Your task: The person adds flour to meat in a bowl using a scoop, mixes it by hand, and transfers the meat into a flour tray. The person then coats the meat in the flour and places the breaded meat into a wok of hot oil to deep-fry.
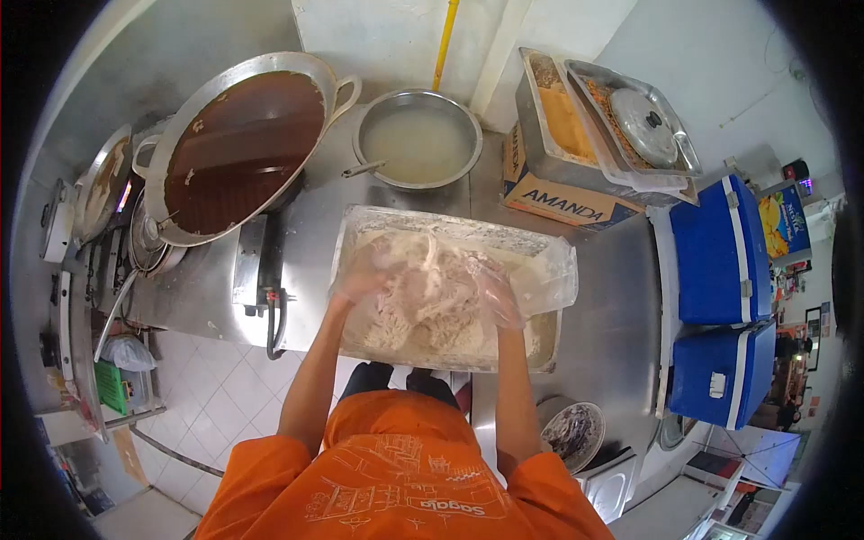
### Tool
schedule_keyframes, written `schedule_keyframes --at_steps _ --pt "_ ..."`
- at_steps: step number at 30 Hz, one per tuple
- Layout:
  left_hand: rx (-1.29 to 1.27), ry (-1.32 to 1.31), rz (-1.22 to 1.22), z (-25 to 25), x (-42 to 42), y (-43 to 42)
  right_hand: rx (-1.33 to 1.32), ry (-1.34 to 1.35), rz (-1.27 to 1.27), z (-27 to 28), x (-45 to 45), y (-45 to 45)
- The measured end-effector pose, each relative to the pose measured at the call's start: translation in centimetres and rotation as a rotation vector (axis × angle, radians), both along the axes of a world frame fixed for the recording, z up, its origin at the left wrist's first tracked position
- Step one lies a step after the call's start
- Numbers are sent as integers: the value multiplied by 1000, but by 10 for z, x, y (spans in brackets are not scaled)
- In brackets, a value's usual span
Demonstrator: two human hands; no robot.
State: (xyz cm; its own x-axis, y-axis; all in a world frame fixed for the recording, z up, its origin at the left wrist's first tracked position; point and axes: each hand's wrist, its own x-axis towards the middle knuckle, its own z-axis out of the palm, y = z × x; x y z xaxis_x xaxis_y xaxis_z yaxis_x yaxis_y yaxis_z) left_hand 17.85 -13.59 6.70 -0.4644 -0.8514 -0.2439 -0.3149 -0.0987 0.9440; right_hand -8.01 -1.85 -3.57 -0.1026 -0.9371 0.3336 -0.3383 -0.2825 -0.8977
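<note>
A rectangular metal tray (423,360) holds a heap of pale flour (391,319) with flour-coated pieces in its middle. My left hand (367,274) is at the left part of the heap, dusted and blurred, its fingers hard to make out. On the right side of the heap is my right hand (493,290), in what looks like a clear plastic glove, its fingers bent toward the coated pieces. Whether either hand grips a piece is hidden by flour and blur. A clear plastic sheet or bag (551,281) lies over the tray's right end.
A large wok (328,90) of dark oil stands at the back left, beside a steel bowl (475,135) of cloudy liquid. Food trays rest on a cardboard box (562,205) at the back right. Blue coolers (711,252) stand right; a bowl (594,432) sits low right.
</note>
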Motion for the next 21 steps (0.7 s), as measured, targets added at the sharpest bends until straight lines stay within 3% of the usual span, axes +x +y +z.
schedule_keyframes --at_steps 3,4,6,7,12,13,15,17,20,21 --pt "-586 -567 -197 -56 -2 -41 348 621 -4 -38 0 -27" --pt "-531 -638 -364 -76 -4 -42 470 828 -16 -55 1 -34" --pt "-572 -660 -469 -127 -16 -27 625 933 -75 -138 15 -47" --pt "-659 -651 -416 -148 -16 -12 69 1088 -291 -123 54 -36" --pt "-1183 -590 -271 -220 10 4 483 729 -337 -88 66 -47" --pt "-817 -467 -267 -165 -7 12 507 670 -362 -79 61 -49" --pt "-122 -186 -28 -35 -41 34 517 579 -404 -57 58 -48" --pt "47 65 112 -81 -17 34 528 514 -413 -41 62 -39" --pt "-1010 -501 -129 -101 15 47 612 513 -396 -35 75 -11" --pt "-797 -646 -334 -70 2 54 653 544 -391 -42 84 1"
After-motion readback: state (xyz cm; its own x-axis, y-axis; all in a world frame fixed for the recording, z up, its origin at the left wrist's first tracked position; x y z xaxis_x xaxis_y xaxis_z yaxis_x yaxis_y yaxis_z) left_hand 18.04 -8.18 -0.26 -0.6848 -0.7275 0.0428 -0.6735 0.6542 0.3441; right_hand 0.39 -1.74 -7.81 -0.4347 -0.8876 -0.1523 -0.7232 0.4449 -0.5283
